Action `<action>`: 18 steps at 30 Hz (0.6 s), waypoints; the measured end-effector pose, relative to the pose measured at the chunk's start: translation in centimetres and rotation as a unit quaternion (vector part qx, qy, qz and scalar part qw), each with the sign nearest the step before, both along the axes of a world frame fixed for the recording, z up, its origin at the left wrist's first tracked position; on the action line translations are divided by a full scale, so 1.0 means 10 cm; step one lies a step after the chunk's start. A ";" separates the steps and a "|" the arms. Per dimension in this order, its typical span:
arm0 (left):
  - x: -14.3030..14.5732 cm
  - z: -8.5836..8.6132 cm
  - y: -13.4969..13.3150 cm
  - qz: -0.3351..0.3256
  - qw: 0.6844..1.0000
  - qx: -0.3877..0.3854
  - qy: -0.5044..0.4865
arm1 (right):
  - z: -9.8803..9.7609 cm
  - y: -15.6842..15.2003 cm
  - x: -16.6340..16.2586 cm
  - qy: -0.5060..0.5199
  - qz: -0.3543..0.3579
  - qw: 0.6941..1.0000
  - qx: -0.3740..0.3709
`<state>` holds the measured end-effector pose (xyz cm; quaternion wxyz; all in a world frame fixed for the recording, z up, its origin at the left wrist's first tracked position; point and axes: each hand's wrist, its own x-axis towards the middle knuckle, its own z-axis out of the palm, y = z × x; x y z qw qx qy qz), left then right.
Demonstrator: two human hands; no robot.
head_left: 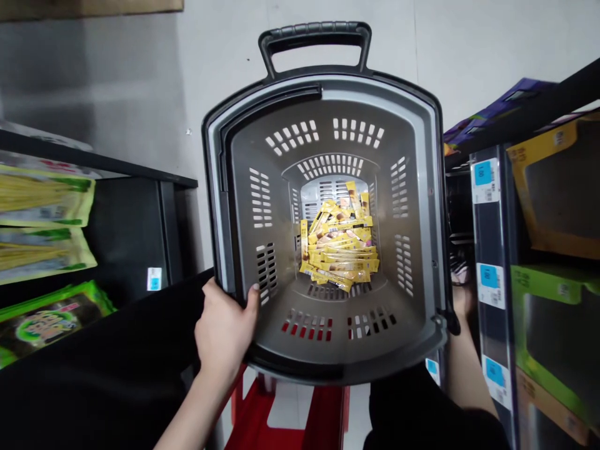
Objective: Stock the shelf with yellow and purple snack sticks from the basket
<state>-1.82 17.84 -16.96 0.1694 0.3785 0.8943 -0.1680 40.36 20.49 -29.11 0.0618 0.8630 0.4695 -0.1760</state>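
Note:
I look straight down into a deep grey plastic shopping basket with slotted walls and a black handle at its far end. A heap of several small yellow sachets lies on its bottom. My left hand is closed on the basket's near-left rim, thumb inside the wall. My right hand is at the near-right corner, mostly hidden behind the basket; its fingers do not show.
Shelves stand on both sides: at left, yellow-green packets and a green bag; at right, yellow and green cartons with blue price tags. A red plastic stool or crate is on the floor below the basket.

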 end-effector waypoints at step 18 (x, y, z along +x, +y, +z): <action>-0.15 0.07 0.00 -0.016 0.999 0.025 -0.020 | 1.39 -0.12 -0.46 0.101 -0.043 0.994 0.009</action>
